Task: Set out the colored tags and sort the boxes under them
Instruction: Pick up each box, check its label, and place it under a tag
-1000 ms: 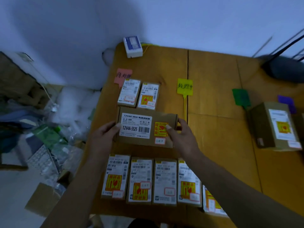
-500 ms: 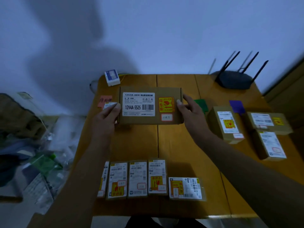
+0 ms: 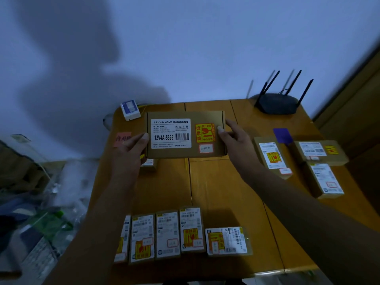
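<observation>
I hold a flat brown box (image 3: 185,134) with a white 12V4A-5525 label and an orange sticker above the middle of the wooden table (image 3: 216,192). My left hand (image 3: 131,153) grips its left end and my right hand (image 3: 234,138) its right end. A pink tag (image 3: 122,138) lies at the table's left edge, partly behind my left hand. A purple tag (image 3: 282,135) lies to the right. The held box hides the yellow tag except its stem (image 3: 186,164). A small box (image 3: 148,163) peeks out under my left hand.
Several small labelled boxes (image 3: 167,234) line the table's front edge. Three brown boxes (image 3: 272,157) sit at the right under the purple tag. A black router (image 3: 278,103) stands at the back right, a white device (image 3: 130,110) at the back left. Clutter fills the floor on the left.
Both hands have lifted the flat box off the table, up and away from me toward the table's middle. The view tilted up, bringing the router and right-hand boxes into sight.
</observation>
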Tool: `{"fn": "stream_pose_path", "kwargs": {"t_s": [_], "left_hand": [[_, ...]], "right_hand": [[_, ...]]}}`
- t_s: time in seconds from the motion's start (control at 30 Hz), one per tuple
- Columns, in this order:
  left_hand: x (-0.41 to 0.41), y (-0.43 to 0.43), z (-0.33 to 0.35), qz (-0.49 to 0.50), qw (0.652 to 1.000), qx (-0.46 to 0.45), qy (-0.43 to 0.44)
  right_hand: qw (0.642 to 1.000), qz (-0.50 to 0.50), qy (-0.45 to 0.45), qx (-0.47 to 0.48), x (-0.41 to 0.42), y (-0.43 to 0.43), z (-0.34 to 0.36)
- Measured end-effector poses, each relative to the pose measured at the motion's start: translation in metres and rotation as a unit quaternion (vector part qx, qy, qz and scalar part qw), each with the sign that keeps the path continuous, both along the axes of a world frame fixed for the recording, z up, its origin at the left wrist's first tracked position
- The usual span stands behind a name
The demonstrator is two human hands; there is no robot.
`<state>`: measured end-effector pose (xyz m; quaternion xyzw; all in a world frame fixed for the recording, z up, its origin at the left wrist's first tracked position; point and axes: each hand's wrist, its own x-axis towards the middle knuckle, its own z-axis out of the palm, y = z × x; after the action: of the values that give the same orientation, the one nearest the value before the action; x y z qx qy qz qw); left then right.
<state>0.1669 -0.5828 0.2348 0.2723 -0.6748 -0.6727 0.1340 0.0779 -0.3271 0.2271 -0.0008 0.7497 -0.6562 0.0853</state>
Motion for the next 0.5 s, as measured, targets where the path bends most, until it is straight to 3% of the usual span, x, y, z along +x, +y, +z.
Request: {"fn": "stream_pose_path", "kwargs": {"t_s": [0.2, 0.5], "left_hand": [[-0.017, -0.013, -0.017, -0.036, 0.999, -0.004, -0.027], [-0.049, 0.005, -0.088, -0.075, 0.993, -0.007, -0.091]], "right_hand": [[0.999, -0.035, -0.024, 0.023, -0.008, -0.009, -0.012], [0.978, -0.091, -0.092, 0.163, -0.02, 0.007, -0.071]]}}
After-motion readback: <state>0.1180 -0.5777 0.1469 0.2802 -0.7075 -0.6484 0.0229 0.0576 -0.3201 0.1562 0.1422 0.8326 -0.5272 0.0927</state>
